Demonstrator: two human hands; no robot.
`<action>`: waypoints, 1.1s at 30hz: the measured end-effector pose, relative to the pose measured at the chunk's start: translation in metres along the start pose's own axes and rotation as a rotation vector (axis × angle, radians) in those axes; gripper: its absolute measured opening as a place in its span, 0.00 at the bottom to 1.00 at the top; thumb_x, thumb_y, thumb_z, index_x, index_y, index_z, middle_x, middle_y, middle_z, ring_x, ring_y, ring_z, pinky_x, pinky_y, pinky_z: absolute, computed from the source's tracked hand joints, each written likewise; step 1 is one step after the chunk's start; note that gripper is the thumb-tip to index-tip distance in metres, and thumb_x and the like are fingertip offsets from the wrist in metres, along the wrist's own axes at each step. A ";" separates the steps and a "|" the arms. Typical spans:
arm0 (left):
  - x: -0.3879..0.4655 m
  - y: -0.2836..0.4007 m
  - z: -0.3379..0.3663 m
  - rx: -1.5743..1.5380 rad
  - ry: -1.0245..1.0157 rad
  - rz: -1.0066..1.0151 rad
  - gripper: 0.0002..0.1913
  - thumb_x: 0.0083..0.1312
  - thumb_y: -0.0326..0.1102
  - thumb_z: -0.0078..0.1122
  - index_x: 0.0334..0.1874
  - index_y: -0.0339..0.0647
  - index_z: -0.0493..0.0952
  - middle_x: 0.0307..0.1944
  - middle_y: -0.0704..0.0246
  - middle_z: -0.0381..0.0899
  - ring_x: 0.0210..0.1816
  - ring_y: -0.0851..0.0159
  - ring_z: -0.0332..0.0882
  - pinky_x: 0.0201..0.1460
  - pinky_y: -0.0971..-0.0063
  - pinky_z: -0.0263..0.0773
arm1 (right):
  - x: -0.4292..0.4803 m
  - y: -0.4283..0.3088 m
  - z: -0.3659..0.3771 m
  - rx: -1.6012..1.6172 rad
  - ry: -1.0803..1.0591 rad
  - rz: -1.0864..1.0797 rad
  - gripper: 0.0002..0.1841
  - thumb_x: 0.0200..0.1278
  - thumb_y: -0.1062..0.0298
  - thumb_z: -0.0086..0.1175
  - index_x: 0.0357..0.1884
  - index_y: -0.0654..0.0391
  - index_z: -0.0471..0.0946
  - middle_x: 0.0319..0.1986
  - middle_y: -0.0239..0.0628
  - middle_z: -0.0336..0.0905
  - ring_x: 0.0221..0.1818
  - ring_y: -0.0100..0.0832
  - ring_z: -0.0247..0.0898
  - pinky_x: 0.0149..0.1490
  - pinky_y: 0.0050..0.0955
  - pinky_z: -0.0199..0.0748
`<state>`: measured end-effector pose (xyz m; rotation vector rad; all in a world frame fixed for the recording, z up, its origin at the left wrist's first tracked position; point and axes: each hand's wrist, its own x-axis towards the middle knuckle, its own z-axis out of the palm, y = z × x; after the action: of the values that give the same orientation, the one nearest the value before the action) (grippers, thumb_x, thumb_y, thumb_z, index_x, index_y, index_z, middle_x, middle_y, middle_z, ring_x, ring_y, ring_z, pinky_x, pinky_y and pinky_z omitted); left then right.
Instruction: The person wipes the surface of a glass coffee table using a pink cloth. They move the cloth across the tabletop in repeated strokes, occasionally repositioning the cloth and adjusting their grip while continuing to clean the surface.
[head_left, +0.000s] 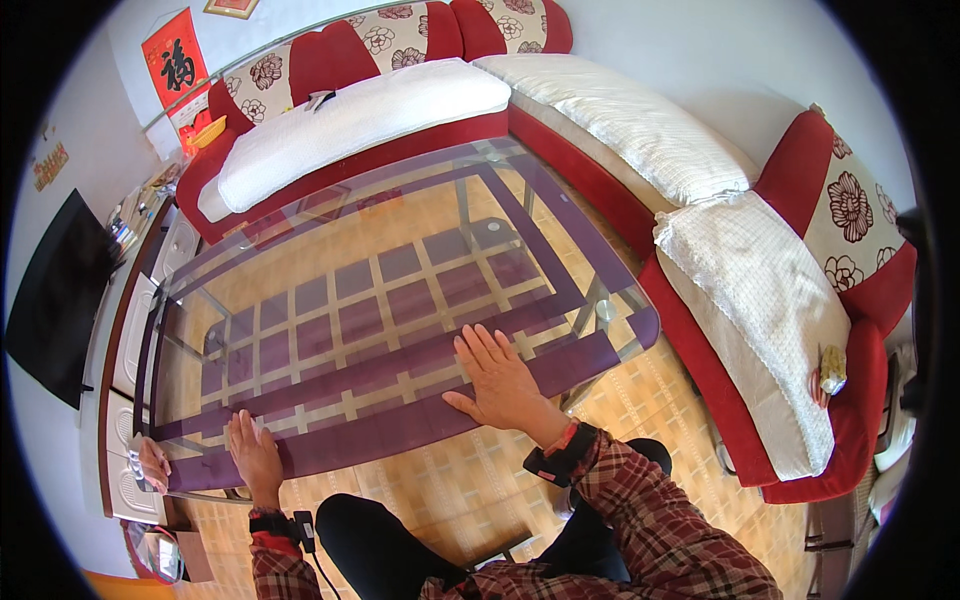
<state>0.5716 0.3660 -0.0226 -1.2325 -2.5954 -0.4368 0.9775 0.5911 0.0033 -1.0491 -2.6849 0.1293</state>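
A two-tier glass coffee table (360, 427) with purple bands stands before me. My left hand (256, 454) rests palm down near its front edge, toward the left end. Farther right, my right hand (495, 379) lies flat on the glass with fingers spread and thumb apart. Neither hand holds anything. A crumpled pinkish cloth (154, 465) sits on the table's front left corner, left of my left hand. Through the top shows the lower shelf with its purple squares.
A red sofa (697, 390) with white covers (750, 277) wraps the far and right sides. A small packet (832, 369) lies on its right arm end. At left are a television (60, 300) and a low cabinet (124, 420). A yellow basket (208, 133) stands beyond the table.
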 end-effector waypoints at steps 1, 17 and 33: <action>0.000 0.000 -0.001 -0.006 -0.009 -0.014 0.29 0.73 0.40 0.51 0.76 0.39 0.64 0.77 0.55 0.62 0.78 0.46 0.55 0.79 0.55 0.51 | -0.001 0.003 -0.002 0.028 0.010 0.021 0.49 0.73 0.30 0.38 0.78 0.67 0.54 0.79 0.54 0.47 0.83 0.48 0.35 0.83 0.45 0.30; -0.003 0.000 0.002 -0.002 0.061 0.018 0.27 0.75 0.41 0.49 0.74 0.39 0.67 0.75 0.55 0.64 0.77 0.45 0.57 0.78 0.54 0.52 | -0.013 0.051 -0.013 -0.047 0.181 0.204 0.36 0.73 0.38 0.49 0.72 0.55 0.69 0.74 0.53 0.59 0.78 0.53 0.49 0.80 0.51 0.42; -0.004 0.004 -0.001 -0.014 0.055 -0.002 0.27 0.75 0.42 0.48 0.73 0.40 0.68 0.75 0.56 0.65 0.77 0.46 0.57 0.80 0.55 0.51 | -0.013 0.049 -0.012 0.075 0.216 0.209 0.29 0.70 0.48 0.55 0.68 0.51 0.72 0.73 0.51 0.62 0.77 0.53 0.51 0.80 0.53 0.42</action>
<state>0.5767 0.3654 -0.0227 -1.2055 -2.5514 -0.4830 1.0216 0.6186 0.0035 -1.2414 -2.3582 0.1454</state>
